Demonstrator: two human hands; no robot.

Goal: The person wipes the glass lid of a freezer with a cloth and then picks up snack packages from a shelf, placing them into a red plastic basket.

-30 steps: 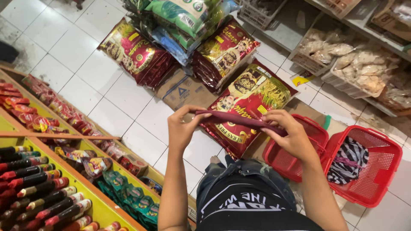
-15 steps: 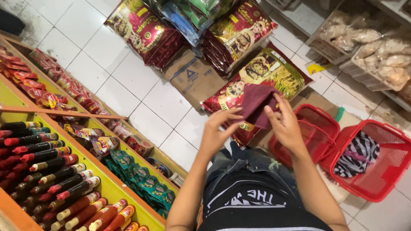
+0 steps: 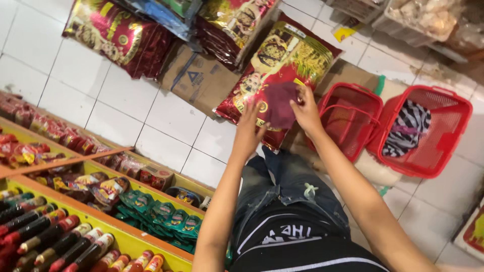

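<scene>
A folded dark maroon cloth (image 3: 280, 103) is held out in front of me by both hands. My left hand (image 3: 249, 132) grips its lower left side, fingers spread against it. My right hand (image 3: 305, 109) pinches its right edge. The cloth hangs in front of a large red and gold sack (image 3: 287, 55) that leans against a cardboard box (image 3: 196, 78). My lap in dark clothing is below the hands.
Two red plastic baskets (image 3: 353, 118) (image 3: 443, 146) sit on the white tile floor at right, one holding a striped black and white cloth (image 3: 408, 126). Yellow shelves (image 3: 126, 236) at left carry sauce bottles and green and red sachets. More sacks are stacked at the top.
The maroon cloth was stretched long between my hands, then folded together; now it is a compact fold held closer to the red and gold sack. The view has tilted left.
</scene>
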